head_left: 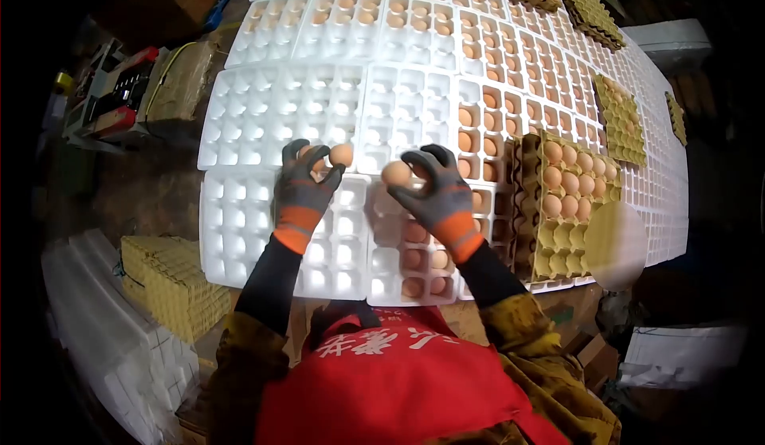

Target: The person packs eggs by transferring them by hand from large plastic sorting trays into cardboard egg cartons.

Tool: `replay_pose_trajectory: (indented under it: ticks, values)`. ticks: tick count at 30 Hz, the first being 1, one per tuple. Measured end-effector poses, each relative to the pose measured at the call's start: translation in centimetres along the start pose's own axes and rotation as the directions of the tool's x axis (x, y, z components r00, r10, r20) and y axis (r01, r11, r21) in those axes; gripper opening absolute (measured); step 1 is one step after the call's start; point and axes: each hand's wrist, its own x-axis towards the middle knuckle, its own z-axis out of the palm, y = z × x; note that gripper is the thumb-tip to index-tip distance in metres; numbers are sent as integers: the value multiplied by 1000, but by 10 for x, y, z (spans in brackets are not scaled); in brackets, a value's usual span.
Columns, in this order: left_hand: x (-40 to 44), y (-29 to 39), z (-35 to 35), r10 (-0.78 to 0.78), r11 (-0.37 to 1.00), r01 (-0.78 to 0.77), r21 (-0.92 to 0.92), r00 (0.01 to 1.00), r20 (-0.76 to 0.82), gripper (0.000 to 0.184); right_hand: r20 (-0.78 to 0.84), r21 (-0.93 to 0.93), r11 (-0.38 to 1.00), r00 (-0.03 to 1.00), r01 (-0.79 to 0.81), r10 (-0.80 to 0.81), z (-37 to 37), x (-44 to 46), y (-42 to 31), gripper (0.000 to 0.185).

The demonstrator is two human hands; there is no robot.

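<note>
My left hand (pixel 306 188), in a grey and orange work glove, is closed around two brown eggs; one egg (pixel 341 155) shows between thumb and finger, the other sits under the fingers. My right hand (pixel 440 194), gloved the same way, grips a brown egg (pixel 396 174) between thumb and fingers. Both hands are above white foam egg trays (pixel 239 218) with square pockets. Under my right forearm, a foam tray (pixel 385 287) has brown eggs in several pockets. Right of that hand stands a stack of pulp egg cartons (pixel 558 255), its top one partly filled with eggs.
Foam trays, many holding eggs, cover the table to the far right. More pulp cartons (pixel 620 118) lie on them. Folded pulp cartons (pixel 171 282) and stacked white foam trays (pixel 119 349) stand at lower left. A blurred round shape (pixel 617 246) overlaps the right side.
</note>
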Motion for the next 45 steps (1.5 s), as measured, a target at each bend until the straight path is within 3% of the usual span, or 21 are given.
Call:
replay_pose_trajectory:
  ticks: [2,5,7,9,10,13,14,16,17,18,20,22,24,28,30,32,34,36,38,43,45]
  values:
    - [11,-29,16,115,964,-135,230,989,97,40,-36,-253,967,999,16,-26,47,24,11,48]
    - [15,-38,14,184,916,-229,331,969,163,39,-28,-184,969,986,-165,163,74,38,19,46]
    - [17,-50,12,171,927,-223,300,967,190,44,-41,153,975,985,-160,168,78,32,47,41]
    - [26,-72,20,179,933,-242,268,954,239,49,277,451,737,864,-503,420,51,29,41,39]
    - [31,-70,16,172,961,-214,173,958,229,51,321,471,700,844,-537,431,42,31,45,39]
    - [44,-69,6,101,988,-78,-132,980,171,60,142,855,412,906,-314,398,35,27,53,44]
    - [46,-72,5,26,950,9,-313,994,108,61,6,854,477,921,-207,389,41,27,60,43]
    - [38,-73,-11,-182,748,217,-627,976,120,59,-167,635,765,948,-107,271,49,27,67,42]
    - [33,-93,-10,-57,814,23,-581,998,-41,55,-227,318,948,972,9,67,51,26,71,41]
    - [32,-100,-4,26,843,-125,-524,981,-193,51,-183,67,998,983,5,7,55,21,74,38]
    - [33,-109,6,201,915,-283,-287,937,-284,47,-152,-359,920,963,154,-221,61,22,90,38]
    - [34,-118,22,305,950,-312,-23,939,-156,43,-171,-189,973,971,133,-166,62,23,92,38]
    - [39,-114,31,328,939,-317,132,942,-75,43,-172,-230,964,970,132,-174,59,17,83,38]
    - [35,-107,-18,332,939,-344,-23,919,-212,46,-177,-267,948,958,175,-227,57,6,48,41]
    - [10,-122,-60,183,981,-192,-9,950,-251,45,-131,-222,944,951,246,-279,65,-6,19,46]
    - [-29,-160,-99,141,986,-124,114,978,-154,52,26,-154,944,956,293,-292,85,-31,-10,55]
    - [-72,-197,-120,165,916,-162,366,986,24,72,258,-166,906,904,390,-342,97,-52,-39,63]
    - [-95,-207,-121,144,861,-205,465,976,162,81,411,-243,888,871,389,-269,114,-69,-38,70]
    - [-97,-225,-91,93,799,-186,572,978,188,86,414,-236,871,855,431,-311,118,-62,-17,74]
    - [-94,-221,-89,117,777,-206,594,976,186,77,423,-91,854,797,511,-432,107,-47,4,71]
    - [-96,-237,-85,126,746,-177,642,984,125,67,341,-79,897,857,436,-386,79,-54,-1,62]
